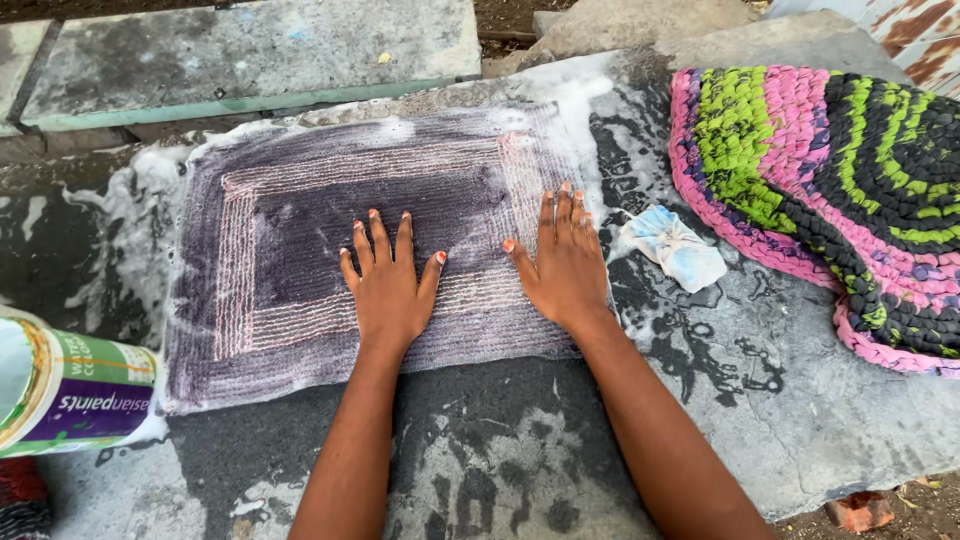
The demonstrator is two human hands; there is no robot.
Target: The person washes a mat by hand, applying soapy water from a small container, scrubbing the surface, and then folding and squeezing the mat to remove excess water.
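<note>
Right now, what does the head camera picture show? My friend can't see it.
Two bare hands, the left hand and right hand, press flat on a soapy purple mat on a wet stone slab. A bright braided rug lies nearby.

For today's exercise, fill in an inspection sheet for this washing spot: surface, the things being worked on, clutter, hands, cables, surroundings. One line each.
Surface: wet grey stone slab, streaked with soap foam.
Job's things: soapy purple mat lying flat on the slab, foam along its edges.
Clutter: small blue-white packet right of the mat; braided pink, green and black rug at the slab's right end; paint bucket at the left edge.
Hands: left hand and right hand both pressed flat on the mat, fingers spread.
Cables: nothing seen.
Surroundings: second stone slab behind; bare earth around; brick piece on the ground.
</note>
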